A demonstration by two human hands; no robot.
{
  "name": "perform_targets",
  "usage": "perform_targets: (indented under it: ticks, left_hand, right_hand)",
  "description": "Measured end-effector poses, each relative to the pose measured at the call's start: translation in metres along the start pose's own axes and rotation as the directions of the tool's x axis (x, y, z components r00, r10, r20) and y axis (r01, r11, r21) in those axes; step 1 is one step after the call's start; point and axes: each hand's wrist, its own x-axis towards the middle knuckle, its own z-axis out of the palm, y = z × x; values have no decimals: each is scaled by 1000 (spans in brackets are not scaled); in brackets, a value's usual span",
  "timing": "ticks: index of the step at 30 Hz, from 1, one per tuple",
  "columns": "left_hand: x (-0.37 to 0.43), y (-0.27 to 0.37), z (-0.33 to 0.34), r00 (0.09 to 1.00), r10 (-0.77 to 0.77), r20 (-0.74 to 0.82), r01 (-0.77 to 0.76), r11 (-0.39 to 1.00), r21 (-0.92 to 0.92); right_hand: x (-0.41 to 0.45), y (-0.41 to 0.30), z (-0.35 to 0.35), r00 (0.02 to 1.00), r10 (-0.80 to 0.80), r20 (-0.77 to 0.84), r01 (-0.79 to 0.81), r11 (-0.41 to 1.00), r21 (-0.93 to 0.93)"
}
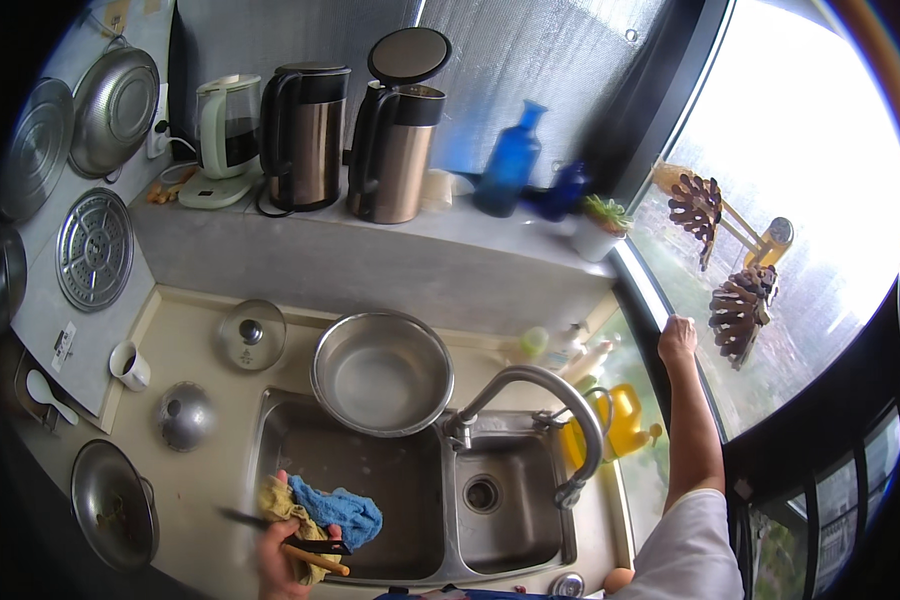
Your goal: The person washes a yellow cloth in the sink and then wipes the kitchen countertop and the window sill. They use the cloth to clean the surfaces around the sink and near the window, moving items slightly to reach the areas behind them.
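My left hand (pixel 279 559) is over the left front of the sink. Bunched in it are a blue cloth (pixel 341 514) and a yellowish cloth (pixel 279 501), along with a black-handled utensil, perhaps a knife (pixel 319 546), and a wooden stick or handle (pixel 322 561). The utensil's far end is blurred. My right arm reaches out to the window, where my right hand (pixel 677 337) is closed at the edge of the window frame (pixel 649 330). Its fingers are mostly hidden. Below lies the double-basin steel sink (pixel 450 517), with a steel bowl (pixel 382 375) resting over its back rim.
A curved faucet (pixel 547 375) arches over the small basin. Two kettles (pixel 307 139) (pixel 399 150), one with its lid up, stand on the ledge near a blue bottle (pixel 508 169) and a potted succulent (pixel 600 229). A wok (pixel 114 506) and glass lid (pixel 253 336) lie left.
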Motion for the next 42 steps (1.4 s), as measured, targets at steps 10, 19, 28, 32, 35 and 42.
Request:
perform_targets:
  ticks: [10,19,28,32,35,42]
  left_hand:
    - [1,-15,-8,982,17,-186,-10,999,38]
    - [-10,-2,-33,961,-76,-265,87,996,33]
    - [-15,7,-33,981,-158,-113,157,987,-18]
    - [-16,6,-55,976,-198,-86,197,980,-24]
    - [-22,8,-50,973,-187,-134,188,982,-7]
    - [-23,5,-56,980,-138,-147,140,990,6]
  right_hand:
    - [99,3,75,945,-110,-308,204,934,293]
    - [-52,1,-34,984,-33,-175,35,999,12]
    - [-115,78,-65,992,30,121,-11,988,-157]
    - [-98,87,-50,987,-13,161,50,972,-229]
    - [-88,85,-57,972,-39,231,95,967,-236]
    - [-66,97,-48,948,-98,303,180,950,-255]
